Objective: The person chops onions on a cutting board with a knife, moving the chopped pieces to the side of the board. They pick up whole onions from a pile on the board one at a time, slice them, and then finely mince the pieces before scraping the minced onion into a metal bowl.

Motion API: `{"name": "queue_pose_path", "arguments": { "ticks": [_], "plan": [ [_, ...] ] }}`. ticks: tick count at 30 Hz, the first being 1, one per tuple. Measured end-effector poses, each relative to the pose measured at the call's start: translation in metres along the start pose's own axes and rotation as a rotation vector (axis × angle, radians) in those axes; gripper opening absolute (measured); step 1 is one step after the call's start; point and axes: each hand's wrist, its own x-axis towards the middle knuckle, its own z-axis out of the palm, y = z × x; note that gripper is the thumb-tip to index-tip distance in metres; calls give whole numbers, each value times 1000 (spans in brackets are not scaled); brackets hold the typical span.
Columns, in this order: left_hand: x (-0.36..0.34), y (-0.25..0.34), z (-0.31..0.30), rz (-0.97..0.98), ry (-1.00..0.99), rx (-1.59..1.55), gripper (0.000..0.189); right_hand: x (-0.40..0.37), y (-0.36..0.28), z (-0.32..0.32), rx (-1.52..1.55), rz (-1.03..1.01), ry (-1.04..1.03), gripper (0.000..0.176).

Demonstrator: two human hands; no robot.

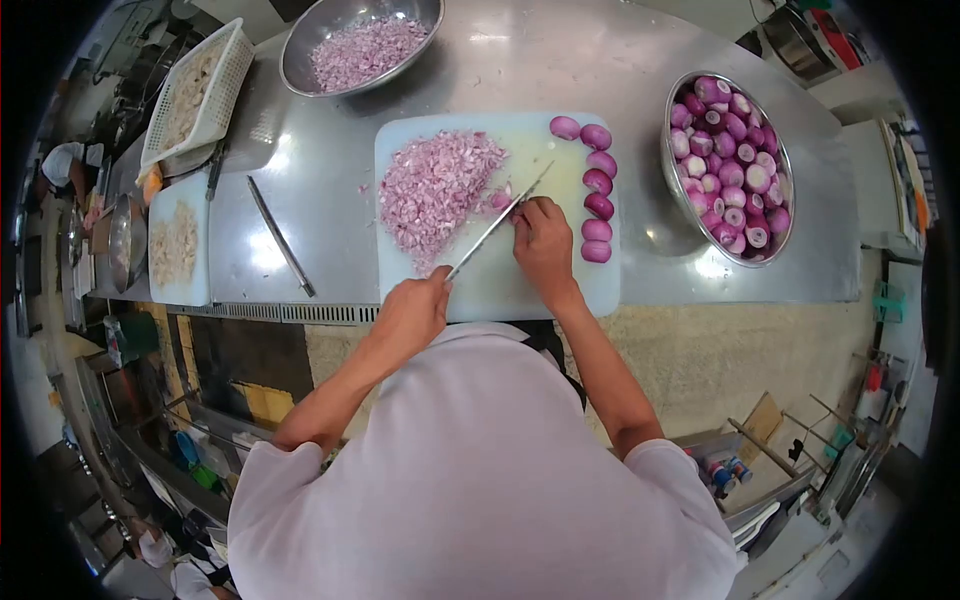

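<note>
My left hand (415, 308) is closed round the handle of a long knife (486, 238), its blade slanting up and right over the white cutting board (480, 300). Beside the blade, near its tip, the fingers of my right hand (543, 240) are curled down to the board; what lies under them is hidden. Small cut onion pieces (500, 198) sit on the blade's other side. A heap of chopped red onion (435, 190) covers the board's left part. Several peeled onion halves (598, 181) line its top right and right edge.
A steel bowl of peeled red onions (735, 170) stands right; another with chopped onion (365, 55) stands at the back. On the left are a sharpening steel (280, 235), a white basket (205, 95) and a second board (180, 250) bearing pale chopped food. The steel counter's front edge (740, 300) runs before me.
</note>
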Motion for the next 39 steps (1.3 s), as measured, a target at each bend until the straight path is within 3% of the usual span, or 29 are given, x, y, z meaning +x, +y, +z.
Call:
{"name": "queue_pose_path", "arguments": {
  "ticks": [20,23,26,30,39],
  "plan": [
    [6,-4,0,5,-37,60,20,-3,2,0,34,5,52,8],
    [4,-5,-1,59,54,19,19,-3,1,0,37,54,15,7],
    [12,-9,-4,-13,-59,32,19,-5,10,5,47,17,33,8],
    [9,-14,-8,-40,49,79,19,-3,1,6,-43,-17,61,10],
    [8,-7,-8,-44,56,73,22,10,3,6,107,124,-42,8]
  ]
}}
